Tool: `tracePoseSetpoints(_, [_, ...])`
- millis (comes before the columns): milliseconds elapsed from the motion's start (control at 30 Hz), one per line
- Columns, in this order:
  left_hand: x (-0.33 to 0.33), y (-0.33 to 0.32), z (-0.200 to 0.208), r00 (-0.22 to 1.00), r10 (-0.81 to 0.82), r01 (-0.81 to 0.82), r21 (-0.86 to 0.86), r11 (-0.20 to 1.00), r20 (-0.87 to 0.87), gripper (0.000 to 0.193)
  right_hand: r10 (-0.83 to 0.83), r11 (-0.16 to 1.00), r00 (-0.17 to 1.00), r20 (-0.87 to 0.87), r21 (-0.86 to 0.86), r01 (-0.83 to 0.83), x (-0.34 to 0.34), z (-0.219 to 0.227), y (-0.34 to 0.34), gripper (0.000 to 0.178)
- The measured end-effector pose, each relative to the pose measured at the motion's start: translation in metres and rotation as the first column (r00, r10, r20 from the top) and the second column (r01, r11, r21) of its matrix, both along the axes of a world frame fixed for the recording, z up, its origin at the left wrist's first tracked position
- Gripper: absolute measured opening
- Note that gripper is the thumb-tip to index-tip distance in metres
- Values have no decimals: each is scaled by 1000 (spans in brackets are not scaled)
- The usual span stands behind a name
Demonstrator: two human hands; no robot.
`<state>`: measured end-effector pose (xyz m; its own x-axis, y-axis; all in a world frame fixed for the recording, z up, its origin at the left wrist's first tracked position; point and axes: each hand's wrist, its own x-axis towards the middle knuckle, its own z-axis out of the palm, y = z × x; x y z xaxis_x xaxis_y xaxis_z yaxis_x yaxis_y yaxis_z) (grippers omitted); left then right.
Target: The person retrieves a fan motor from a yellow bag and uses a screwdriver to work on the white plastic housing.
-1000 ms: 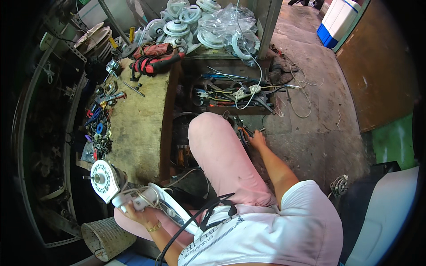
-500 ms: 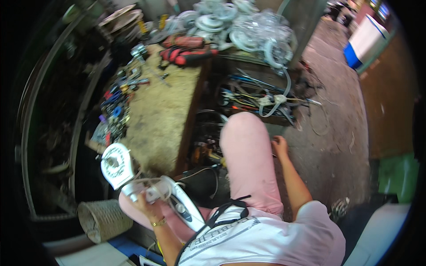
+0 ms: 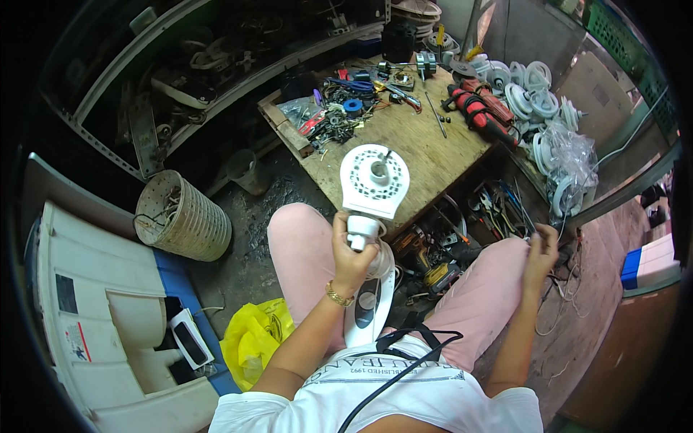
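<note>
My left hand is wrapped round the neck of a white electric fan body. Its round, vented head has a raised ring in the middle and stands beyond my fingers, over the near edge of the wooden workbench. The fan's long white stand, with a grey panel, slants down between my thighs, and a pale cord is bunched at the neck. Beside my right knee, my right hand reaches by the tool drawer. Its fingers are curled together; whether something thin is in them is hard to make out.
Small parts and a blue tape roll crowd the bench's left side. Red power tools and white plastic reels lie at its right. A ribbed bin, a yellow bag and a white-blue casing stand left.
The view has swung left, bringing the bin, bag and casing further in. My left hand has lifted the fan body in front of me. My right hand has come to the drawer.
</note>
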<state>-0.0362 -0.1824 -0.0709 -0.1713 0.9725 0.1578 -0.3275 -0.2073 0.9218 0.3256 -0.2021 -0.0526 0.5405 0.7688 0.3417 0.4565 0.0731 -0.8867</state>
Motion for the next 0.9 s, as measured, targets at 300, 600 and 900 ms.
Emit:
tracePoseSetpoints(300, [-6, -5, -4, 1000, -15, 15, -8, 1000, -7, 41, 797, 537, 601, -65, -379, -754, -169, -4, 19, 46])
tracePoseSetpoints(600, [-17, 3, -31, 996, 78, -79, -46, 996, -31, 34, 898, 399, 441, -19, -388, -831, -214, -51, -17, 76])
tracePoseSetpoints(900, [18, 7, -55, 994, 71, -70, 9, 997, -86, 48, 720, 692, 652, 239, -317, -648, -199, -89, -17, 61])
